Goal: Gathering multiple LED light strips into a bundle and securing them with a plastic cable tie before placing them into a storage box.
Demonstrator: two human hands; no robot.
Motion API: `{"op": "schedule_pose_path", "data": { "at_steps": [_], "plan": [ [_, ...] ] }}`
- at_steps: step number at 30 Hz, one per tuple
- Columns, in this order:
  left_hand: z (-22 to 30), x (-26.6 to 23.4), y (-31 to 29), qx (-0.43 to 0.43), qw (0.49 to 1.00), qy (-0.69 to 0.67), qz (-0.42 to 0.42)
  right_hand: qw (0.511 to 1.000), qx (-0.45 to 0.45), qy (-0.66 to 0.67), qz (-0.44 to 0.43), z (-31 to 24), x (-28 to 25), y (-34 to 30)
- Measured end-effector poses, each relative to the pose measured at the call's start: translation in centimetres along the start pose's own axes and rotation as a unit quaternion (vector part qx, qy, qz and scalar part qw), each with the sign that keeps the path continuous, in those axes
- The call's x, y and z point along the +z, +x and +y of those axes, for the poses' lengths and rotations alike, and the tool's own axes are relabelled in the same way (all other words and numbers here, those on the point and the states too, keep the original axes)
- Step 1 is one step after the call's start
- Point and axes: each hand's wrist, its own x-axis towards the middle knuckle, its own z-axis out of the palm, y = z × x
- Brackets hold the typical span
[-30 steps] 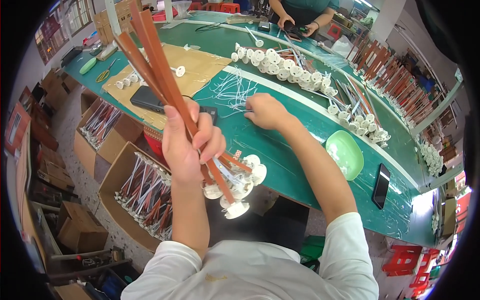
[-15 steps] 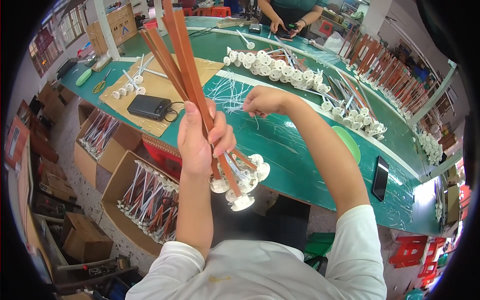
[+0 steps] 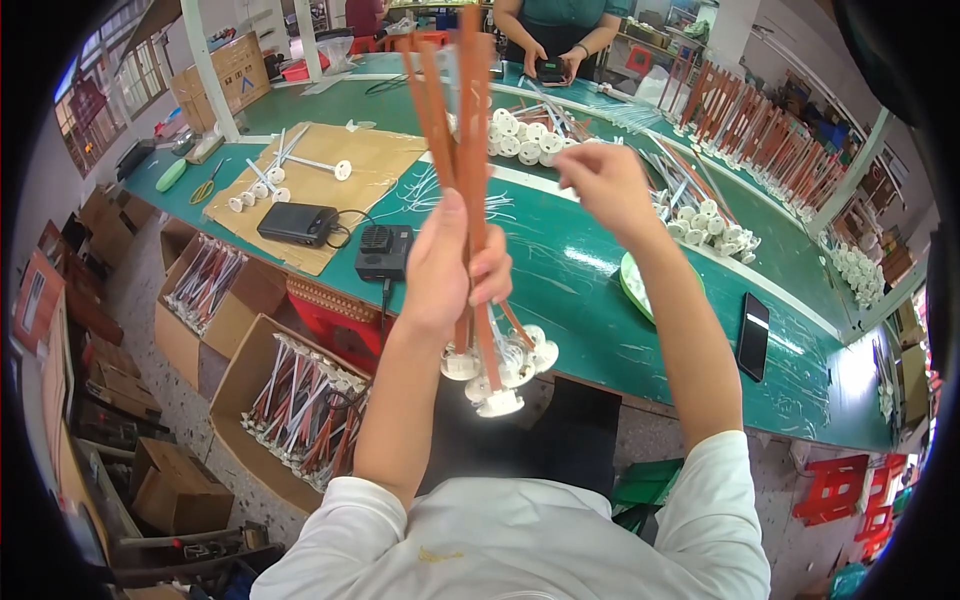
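My left hand [image 3: 445, 265] is wrapped round an upright bundle of brown strips [image 3: 470, 140]. White round discs [image 3: 500, 402] hang at the bundle's lower end, over the table's front edge. To the right, my right hand [image 3: 608, 185] is raised with fingers bent together; whether something thin is pinched there is hidden. Behind it lies a heap of white-disc pieces [image 3: 515, 140], partly covered by bundle and hand. Thin white ties [image 3: 425, 190] are scattered on the green table [image 3: 570, 320] beyond my left hand.
A green dish [image 3: 635, 285], a black phone [image 3: 754, 338], a black power bank [image 3: 297, 225] and a small black device [image 3: 384, 252] lie on the table. Cardboard [image 3: 390, 150] bears several disc-ended sticks. Filled boxes [image 3: 235, 410] stand at left. Across the table, a person's hands [image 3: 553, 68] hold something dark.
The bundle has shifted right with my left hand, uncovering the small black device. My right hand has moved up and right, away from the white ties.
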Motion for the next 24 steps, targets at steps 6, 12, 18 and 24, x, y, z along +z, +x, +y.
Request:
{"op": "schedule_pose_path", "data": {
  "at_steps": [6,12,18,24],
  "plan": [
    [-1.7,2.3,0.1,-0.062,0.995,0.021,-0.071,0.99,-0.13,-0.002,-0.057,-5.1,-3.7,-4.9],
    [-3.1,3.9,0.9,-0.04,0.991,0.051,-0.116,0.984,-0.151,-0.051,-0.08,-5.9,-5.5,-8.3],
    [-5.5,4.9,2.0,0.032,0.972,0.222,-0.067,0.876,-0.407,-0.256,0.035,-7.3,-5.3,-10.8],
    [-4.3,6.1,1.5,0.206,0.884,0.403,-0.12,0.824,-0.475,-0.309,-0.02,-8.3,-6.3,-10.6]
  ]
}}
